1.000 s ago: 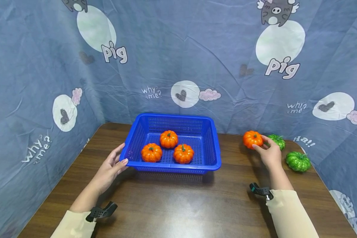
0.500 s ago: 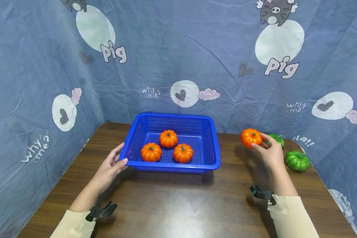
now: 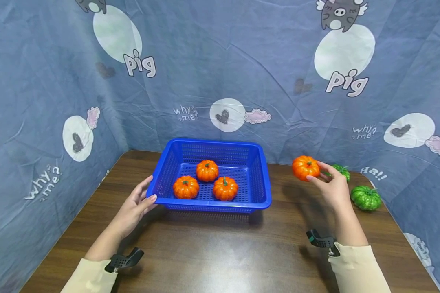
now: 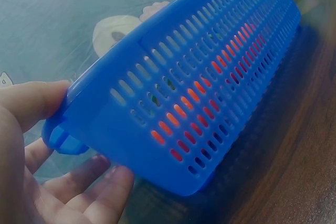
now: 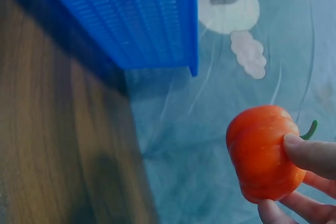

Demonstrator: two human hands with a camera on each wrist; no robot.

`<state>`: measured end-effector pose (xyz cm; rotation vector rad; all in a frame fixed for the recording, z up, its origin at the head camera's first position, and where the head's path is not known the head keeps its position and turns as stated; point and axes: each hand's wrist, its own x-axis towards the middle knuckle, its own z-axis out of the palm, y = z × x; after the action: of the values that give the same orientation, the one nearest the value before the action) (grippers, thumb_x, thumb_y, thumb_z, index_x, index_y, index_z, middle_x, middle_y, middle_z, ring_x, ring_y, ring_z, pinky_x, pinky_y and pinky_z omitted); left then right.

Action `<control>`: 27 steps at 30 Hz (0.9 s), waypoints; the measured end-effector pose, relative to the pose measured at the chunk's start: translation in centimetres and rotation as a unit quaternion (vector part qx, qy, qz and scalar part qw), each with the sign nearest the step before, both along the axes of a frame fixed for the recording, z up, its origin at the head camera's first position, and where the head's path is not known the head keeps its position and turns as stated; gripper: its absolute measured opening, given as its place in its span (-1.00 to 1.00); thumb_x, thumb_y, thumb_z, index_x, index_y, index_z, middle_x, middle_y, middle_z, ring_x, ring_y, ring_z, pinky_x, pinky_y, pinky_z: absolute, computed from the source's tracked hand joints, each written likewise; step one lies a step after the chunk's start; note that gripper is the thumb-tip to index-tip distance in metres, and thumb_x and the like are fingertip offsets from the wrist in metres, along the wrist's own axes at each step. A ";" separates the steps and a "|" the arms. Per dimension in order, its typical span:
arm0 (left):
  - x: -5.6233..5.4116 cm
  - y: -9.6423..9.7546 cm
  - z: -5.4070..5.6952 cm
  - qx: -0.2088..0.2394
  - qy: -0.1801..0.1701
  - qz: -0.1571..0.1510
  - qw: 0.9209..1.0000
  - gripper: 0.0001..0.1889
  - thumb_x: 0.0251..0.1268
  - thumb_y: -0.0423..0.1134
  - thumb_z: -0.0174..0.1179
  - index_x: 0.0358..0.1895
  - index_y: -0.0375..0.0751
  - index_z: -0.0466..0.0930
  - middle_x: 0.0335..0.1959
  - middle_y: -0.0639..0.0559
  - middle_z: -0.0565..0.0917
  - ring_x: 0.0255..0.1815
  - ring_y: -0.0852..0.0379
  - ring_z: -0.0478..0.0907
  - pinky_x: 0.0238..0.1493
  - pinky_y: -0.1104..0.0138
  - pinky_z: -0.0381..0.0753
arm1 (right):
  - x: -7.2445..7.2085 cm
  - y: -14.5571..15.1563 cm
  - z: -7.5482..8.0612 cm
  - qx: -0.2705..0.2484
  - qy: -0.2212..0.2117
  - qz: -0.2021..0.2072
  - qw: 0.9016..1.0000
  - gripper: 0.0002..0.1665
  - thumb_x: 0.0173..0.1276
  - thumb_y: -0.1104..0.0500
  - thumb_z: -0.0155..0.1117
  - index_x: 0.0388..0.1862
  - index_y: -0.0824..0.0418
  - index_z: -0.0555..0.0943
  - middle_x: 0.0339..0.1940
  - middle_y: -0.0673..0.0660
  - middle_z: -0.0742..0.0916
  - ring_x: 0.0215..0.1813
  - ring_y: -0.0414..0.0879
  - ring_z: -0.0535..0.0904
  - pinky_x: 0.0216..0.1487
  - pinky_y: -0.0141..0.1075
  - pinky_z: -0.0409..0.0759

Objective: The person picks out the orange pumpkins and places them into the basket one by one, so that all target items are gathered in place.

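My left hand grips the left end of a blue plastic basket. In the left wrist view the thumb lies on the rim and the fingers reach below it. Inside the basket sit three small orange pumpkins: one at the back, one at the left and one at the right. To the right of the basket, my right hand holds another orange pumpkin above the table, pinched between thumb and fingers. Its green stem shows in the right wrist view.
Two green pumpkins stand at the table's right side: one at the back, partly hidden by the right hand, and one nearer. A patterned blue cloth hangs behind the brown wooden table.
My right hand has lifted the orange pumpkin and moved it a little to the left, away from the green pumpkins. The left hand and the basket have stayed in place.
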<state>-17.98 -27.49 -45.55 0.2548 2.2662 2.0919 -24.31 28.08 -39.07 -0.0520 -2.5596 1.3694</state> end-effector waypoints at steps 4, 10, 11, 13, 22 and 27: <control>0.1 0.0 0.1 -0.004 -0.002 0.002 1.000 -0.29 0.59 -0.21 0.01 0.63 -0.09 -0.14 0.54 -0.39 0.07 0.26 0.27 0.45 0.20 0.37 0.50 | 0.3 -0.4 0.5 0.003 0.006 0.002 1.000 -0.21 0.33 0.04 0.44 0.47 0.25 0.40 0.45 0.32 0.44 0.35 0.24 0.47 -0.11 -0.64 0.51; 0.1 0.1 0.2 -0.013 -0.001 0.002 1.000 -0.29 0.59 -0.19 0.01 0.63 -0.07 -0.15 0.55 -0.37 0.06 0.26 0.26 0.44 0.21 0.35 0.49 | 0.7 -1.1 1.1 -0.008 0.017 0.021 1.000 -0.20 0.33 0.05 0.45 0.47 0.25 0.40 0.44 0.32 0.45 0.35 0.24 0.47 -0.11 -0.66 0.50; 0.1 0.1 0.2 -0.015 -0.001 0.002 1.000 -0.29 0.59 -0.18 0.01 0.63 -0.07 -0.15 0.55 -0.36 0.06 0.26 0.26 0.44 0.21 0.35 0.48 | 0.8 -1.2 1.2 -0.011 0.018 0.022 1.000 -0.21 0.33 0.06 0.45 0.47 0.25 0.40 0.44 0.32 0.46 0.35 0.24 0.47 -0.11 -0.67 0.50; 0.1 0.1 0.2 -0.017 -0.001 0.001 1.000 -0.29 0.59 -0.18 0.01 0.63 -0.07 -0.15 0.56 -0.36 0.05 0.27 0.24 0.43 0.21 0.34 0.48 | 0.9 -1.4 1.4 -0.014 0.021 0.024 0.999 -0.22 0.33 0.08 0.45 0.47 0.25 0.40 0.42 0.32 0.48 0.33 0.23 0.49 -0.12 -0.68 0.49; 0.1 0.1 0.2 -0.011 0.003 0.000 1.000 -0.29 0.60 -0.20 0.00 0.63 -0.08 -0.15 0.56 -0.35 0.02 0.29 0.22 0.41 0.21 0.38 0.49 | 1.0 -2.7 2.0 -0.029 0.042 0.049 0.997 -0.25 0.31 0.19 0.46 0.44 0.29 0.42 0.30 0.38 0.58 0.10 -0.06 0.65 -0.12 -0.64 0.55; 0.1 0.1 0.2 -0.010 0.004 -0.001 1.000 -0.29 0.60 -0.20 0.00 0.63 -0.08 -0.15 0.57 -0.35 0.01 0.29 0.22 0.40 0.18 0.43 0.50 | 1.0 -3.5 2.1 -0.039 0.047 0.059 0.996 -0.26 0.31 0.20 0.46 0.43 0.31 0.42 0.33 0.37 0.55 0.18 0.25 0.60 -0.10 -0.62 0.55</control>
<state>-17.85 -27.35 -45.36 0.2650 2.2899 2.0700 -23.33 24.57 -36.96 0.1489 -2.4661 1.4764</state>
